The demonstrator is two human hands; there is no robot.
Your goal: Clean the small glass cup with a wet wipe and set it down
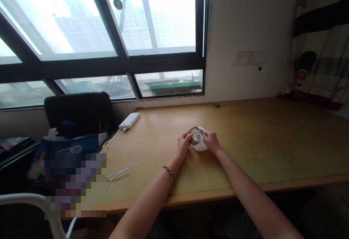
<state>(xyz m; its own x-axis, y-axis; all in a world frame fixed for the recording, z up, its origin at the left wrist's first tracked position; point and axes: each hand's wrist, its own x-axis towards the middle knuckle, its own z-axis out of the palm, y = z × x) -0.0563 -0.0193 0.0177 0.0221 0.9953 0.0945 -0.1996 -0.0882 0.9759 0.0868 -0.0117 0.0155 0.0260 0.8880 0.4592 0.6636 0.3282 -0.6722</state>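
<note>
Over the middle of the wooden table, my left hand [184, 145] grips the left edge of a clear glass object [195, 134] with a dark angular rim, its thumb on the near side. My right hand [211, 140] is closed on a white cloth or tissue [202, 145], which lies behind and against the right side of the glass. Both hands are close together, with the glass and the cloth between them. A braided bracelet [169, 172] is on my left wrist. The fingers behind the cloth are hidden.
A white power bank [129, 121] with white cables [121, 170] lies at the left of the wooden table [259, 133]. Beyond the left edge stand a black chair [79, 110] and a blue bag [68, 159]. A window and wall sockets [245, 58] are behind.
</note>
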